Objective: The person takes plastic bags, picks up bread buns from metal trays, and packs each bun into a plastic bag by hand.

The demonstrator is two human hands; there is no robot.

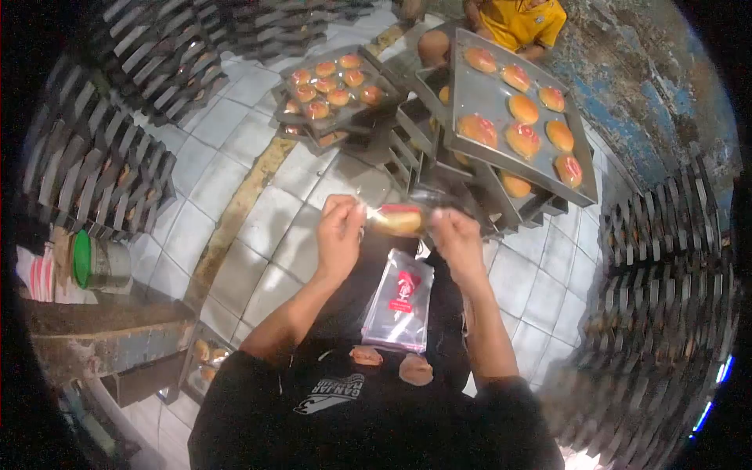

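A bun (399, 220) in a clear plastic bag with red print is stretched between my two hands, above my lap. My left hand (341, 235) pinches one end of the bag, its fingers closed. At the other end my right hand (457, 244), slightly blurred, has its fingers closed on the bag too. Below them, a pile of flat clear bags (401, 305) with a red printed design lies on my dark clothing. Beyond my right hand, a metal tray (501, 154) of buns, some with red print over them, rests on a stack of trays.
Another tray (362, 115) of bagged buns sits on the tiled floor (274, 211) ahead to the left. Tall stacks of dark trays (658, 227) line both sides. A person in a yellow shirt (521, 23) is behind the bun tray. A green-rimmed bucket (106, 265) stands at left.
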